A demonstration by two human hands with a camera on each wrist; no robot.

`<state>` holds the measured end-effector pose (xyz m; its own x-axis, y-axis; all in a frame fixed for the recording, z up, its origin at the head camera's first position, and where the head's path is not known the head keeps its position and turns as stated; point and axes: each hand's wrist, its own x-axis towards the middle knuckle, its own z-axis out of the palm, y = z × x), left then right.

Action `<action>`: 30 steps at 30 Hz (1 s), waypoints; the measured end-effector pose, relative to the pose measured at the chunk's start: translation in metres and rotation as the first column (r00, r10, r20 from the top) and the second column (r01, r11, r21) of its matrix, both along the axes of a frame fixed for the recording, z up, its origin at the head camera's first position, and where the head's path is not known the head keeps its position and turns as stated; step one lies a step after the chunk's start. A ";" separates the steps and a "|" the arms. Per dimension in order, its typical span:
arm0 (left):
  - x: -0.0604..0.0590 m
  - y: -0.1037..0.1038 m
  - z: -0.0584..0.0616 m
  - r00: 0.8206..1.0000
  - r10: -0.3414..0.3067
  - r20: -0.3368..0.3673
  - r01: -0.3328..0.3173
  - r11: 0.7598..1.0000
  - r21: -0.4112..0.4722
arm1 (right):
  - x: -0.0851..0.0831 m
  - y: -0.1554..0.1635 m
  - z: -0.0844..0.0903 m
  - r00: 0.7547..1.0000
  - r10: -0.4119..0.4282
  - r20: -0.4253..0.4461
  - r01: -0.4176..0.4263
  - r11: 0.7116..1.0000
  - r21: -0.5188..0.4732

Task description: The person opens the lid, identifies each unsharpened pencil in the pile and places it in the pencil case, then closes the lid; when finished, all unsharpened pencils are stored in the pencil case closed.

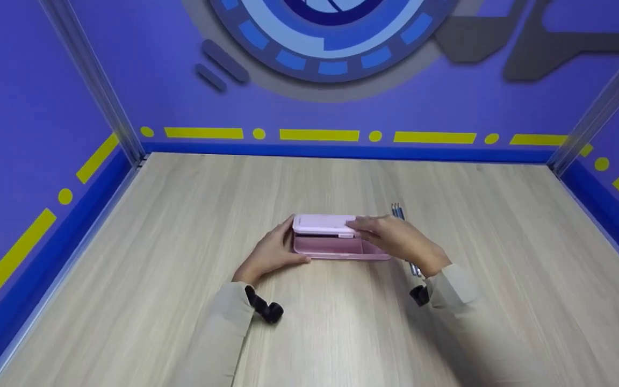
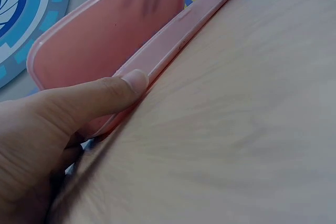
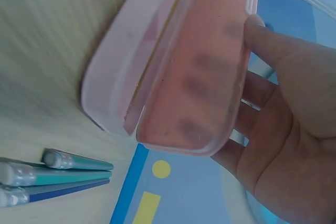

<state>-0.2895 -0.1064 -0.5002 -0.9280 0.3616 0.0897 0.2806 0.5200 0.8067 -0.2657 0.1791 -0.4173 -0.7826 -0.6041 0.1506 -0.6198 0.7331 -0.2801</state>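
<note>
A pink pencil case (image 1: 328, 245) lies on the table with its lid (image 1: 320, 221) raised part way from the base. My left hand (image 1: 272, 252) grips the case's left end, its thumb (image 2: 134, 82) pressing on the base's near edge. On the right, my right hand (image 1: 398, 239) pinches the lid's free edge, thumb on one face and fingers behind, as the right wrist view shows. Several slim pencils (image 3: 68, 174), teal and blue with pale ends, lie beside the case's right end. In the head view, my right hand partly covers both pencils and case.
The wood-grain table (image 1: 143, 258) carries all these things. Blue printed walls (image 1: 309, 118) with yellow marks rise at its back and sides, with metal posts (image 1: 94, 80) at the corners. Each wrist wears a small black camera (image 1: 272, 312).
</note>
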 end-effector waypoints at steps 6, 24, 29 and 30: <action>-0.001 -0.002 0.001 1.000 0.019 0.016 -0.019 1.000 -0.018 | 0.005 -0.007 -0.007 0.999 -0.046 0.009 0.045 0.998 0.048; -0.002 -0.002 0.001 1.000 0.018 0.014 -0.017 0.999 -0.047 | 0.016 -0.020 -0.023 0.992 -0.047 -0.115 0.054 0.996 0.064; 0.001 -0.002 0.000 1.000 0.005 0.006 -0.004 0.998 -0.055 | 0.021 -0.019 -0.027 0.992 -0.055 -0.116 0.063 0.995 0.073; 0.001 -0.002 0.000 1.000 0.000 0.003 0.000 0.998 -0.062 | 0.020 -0.019 -0.027 0.992 -0.051 -0.116 0.060 0.996 0.070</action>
